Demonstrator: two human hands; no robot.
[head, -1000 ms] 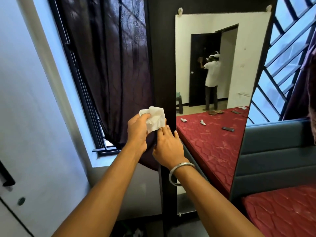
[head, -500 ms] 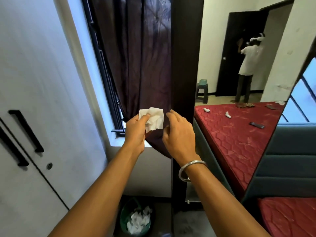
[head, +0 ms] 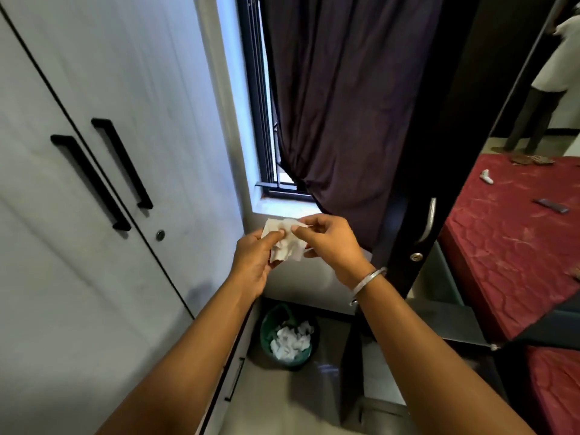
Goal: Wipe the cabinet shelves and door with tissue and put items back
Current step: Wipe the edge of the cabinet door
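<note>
Both forearms reach forward from the bottom of the view, close together, with open floor [head: 282, 400] showing between them. The left hand [head: 251, 262] and right hand [head: 329, 243] meet in front of the window sill [head: 282, 208]; each pinches the same crumpled white tissue [head: 287, 246] between thumb and fingertips, so both hands are clamped on it from opposite sides, nearly touching. The right wrist wears a silver bangle [head: 367, 282].

Below the hands, on the floor between the forearms, stands a green bin [head: 270, 340] holding a heap of crumpled white tissues [head: 292, 340]. The bin sits in the narrow gap between the white wardrobe [head: 94, 215] on the left and the dark cabinet door [head: 417, 215] on the right.

The wardrobe's two doors are closed, with two black bar handles [head: 91, 180] side by side and a round lock below them. The dark cabinet door stands edge-on just right of the hands, carrying a curved metal handle [head: 430, 221] and a lock beneath it. Its mirror face [head: 502, 246] reflects a red mattress with small items lying on it.

Beyond the hands, a dark curtain [head: 339, 105] hangs over the window, its lower edge near the sill, leaving a bright strip of barred window [head: 260, 105] uncovered on the left.
</note>
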